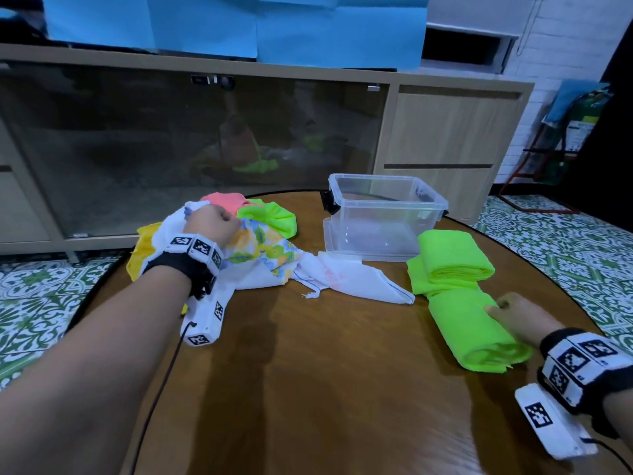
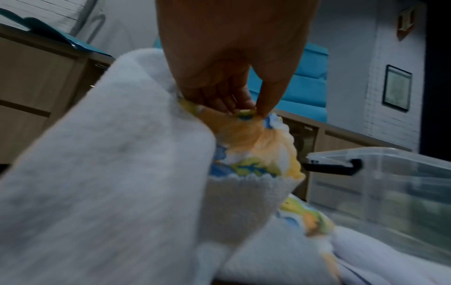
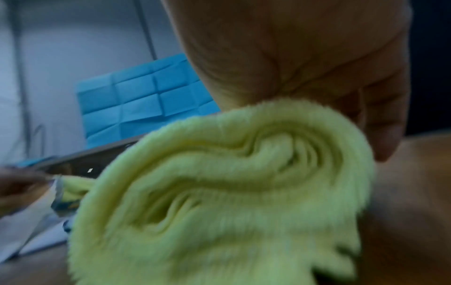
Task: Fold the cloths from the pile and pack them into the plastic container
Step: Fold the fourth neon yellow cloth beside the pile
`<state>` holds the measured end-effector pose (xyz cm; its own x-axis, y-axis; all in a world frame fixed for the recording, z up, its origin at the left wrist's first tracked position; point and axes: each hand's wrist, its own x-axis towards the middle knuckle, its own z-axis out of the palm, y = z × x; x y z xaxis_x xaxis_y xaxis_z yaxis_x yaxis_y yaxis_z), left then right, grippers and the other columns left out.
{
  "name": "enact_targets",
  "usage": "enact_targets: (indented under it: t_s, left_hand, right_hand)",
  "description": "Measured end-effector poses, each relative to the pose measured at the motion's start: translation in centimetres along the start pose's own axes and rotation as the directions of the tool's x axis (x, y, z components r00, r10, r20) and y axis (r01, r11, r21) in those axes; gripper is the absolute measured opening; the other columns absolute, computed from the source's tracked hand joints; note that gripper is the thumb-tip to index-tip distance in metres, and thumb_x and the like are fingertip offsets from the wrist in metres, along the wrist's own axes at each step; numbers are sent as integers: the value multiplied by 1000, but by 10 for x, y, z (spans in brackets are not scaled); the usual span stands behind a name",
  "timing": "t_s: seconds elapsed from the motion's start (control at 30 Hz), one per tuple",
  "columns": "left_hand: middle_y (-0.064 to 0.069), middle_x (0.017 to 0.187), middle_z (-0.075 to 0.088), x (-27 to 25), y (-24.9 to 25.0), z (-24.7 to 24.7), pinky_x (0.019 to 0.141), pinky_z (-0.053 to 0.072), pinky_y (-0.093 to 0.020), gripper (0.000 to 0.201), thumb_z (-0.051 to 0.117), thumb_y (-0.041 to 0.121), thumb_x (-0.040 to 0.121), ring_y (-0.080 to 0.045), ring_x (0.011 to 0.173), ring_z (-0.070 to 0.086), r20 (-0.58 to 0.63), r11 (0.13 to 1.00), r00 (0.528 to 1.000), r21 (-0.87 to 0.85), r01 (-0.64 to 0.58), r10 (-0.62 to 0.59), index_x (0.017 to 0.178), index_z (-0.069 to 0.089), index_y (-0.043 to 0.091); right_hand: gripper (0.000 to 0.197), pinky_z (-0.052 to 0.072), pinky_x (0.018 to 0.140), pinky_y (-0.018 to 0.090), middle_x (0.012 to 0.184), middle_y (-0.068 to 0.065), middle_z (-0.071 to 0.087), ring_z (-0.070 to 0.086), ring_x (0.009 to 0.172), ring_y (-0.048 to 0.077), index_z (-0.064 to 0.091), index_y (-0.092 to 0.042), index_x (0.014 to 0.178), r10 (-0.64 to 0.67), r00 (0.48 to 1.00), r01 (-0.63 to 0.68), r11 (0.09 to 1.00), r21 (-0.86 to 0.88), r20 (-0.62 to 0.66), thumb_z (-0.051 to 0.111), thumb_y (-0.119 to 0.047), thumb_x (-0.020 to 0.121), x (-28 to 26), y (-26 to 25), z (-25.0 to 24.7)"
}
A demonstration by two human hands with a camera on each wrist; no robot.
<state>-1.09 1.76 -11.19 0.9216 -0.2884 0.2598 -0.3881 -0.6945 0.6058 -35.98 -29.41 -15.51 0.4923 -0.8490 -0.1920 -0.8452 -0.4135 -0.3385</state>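
**Both hands on cloth, container waiting**

Head view: I see my left hand [image 1: 212, 222] clenched on the floral cloth [image 1: 263, 255] atop the pile [image 1: 219, 234], while my right hand [image 1: 513, 317] grasps the rolled green cloth [image 1: 476, 334] on the round table [image 1: 325, 389]. The plastic container [image 1: 387, 217] stands beyond, between pile and green cloths.

Left wrist: fingers [image 2: 219, 96] and thumb pinch the floral cloth's bunched edge; the container's wall shows at right.

Right wrist: blurred, but the hand wraps the green roll's end.

Left hand [image 1: 210, 223] gripping floral cloth [image 1: 263, 255], right hand [image 1: 520, 317] on rolled green cloth [image 1: 472, 330].
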Motion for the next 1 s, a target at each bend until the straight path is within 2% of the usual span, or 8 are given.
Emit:
enact_targets:
  t_s: [0.1,0.2,0.33,0.47,0.63,0.77,0.9,1.0]
  left_hand:
    - [0,55,48,-33,25,6,49,32,-22,26,51,15,84,-23,60,48,-26,994,999,-100,-35,32,59,46,17]
    - [-4,60,55,-56,39,22,54,37,-23,22,55,17,86,-19,59,50,53,963,990,-244,-112,129,65,54,16]
    - [-3,51,48,-78,45,37,48,41,-21,31,62,14,89,-10,45,43,291,826,941,-564,22,173,60,55,6]
    - [0,53,60,-83,42,32,52,51,-14,18,57,5,91,-6,46,57,469,735,866,-647,203,173,75,65,5]
    - [6,59,68,-80,25,22,60,53,-10,23,58,-7,86,-2,55,62,525,791,820,-591,158,228,99,67,10]
    - [3,80,70,-78,15,23,62,47,-4,12,69,13,84,-5,69,60,402,893,891,-450,-5,208,95,72,18]
    - [-11,87,63,-63,-9,18,75,48,-24,10,56,15,91,-31,92,61,183,991,982,-115,69,-47,97,63,11]
    - [-24,143,31,-58,-27,13,104,33,-40,68,60,33,87,-38,131,35,90,953,952,-63,298,-292,140,32,0]
  right_hand:
    - [38,51,82,41,108,13,62,59,96,30,47,-11,118,-57,974,30,992,-126,-219,59,-30,88,-14,-19,-26]
    - [16,51,74,37,94,12,63,60,86,31,55,-12,100,-246,888,250,967,-40,-388,57,-21,88,-33,-67,-46]
    - [12,43,56,25,79,9,63,57,63,23,58,-8,83,-502,856,516,825,229,-121,52,-15,91,-55,-151,-30]
    - [28,38,51,22,83,9,57,47,57,17,56,-2,97,-535,797,385,808,445,281,52,-29,95,-73,-214,20]
    - [29,41,44,22,69,9,56,53,53,13,53,-6,71,-563,796,372,746,552,224,57,-26,92,-73,-236,71]
    - [41,35,47,25,54,6,37,46,50,19,33,-13,55,-536,840,452,776,440,83,52,-5,91,-61,-230,72]
    - [39,30,50,27,64,12,38,44,59,25,32,-13,58,-490,871,447,816,367,31,49,-4,91,-43,-211,64]
    - [38,30,49,25,60,8,38,47,62,26,34,-13,59,-495,868,465,838,286,41,47,-7,94,-36,-198,61]
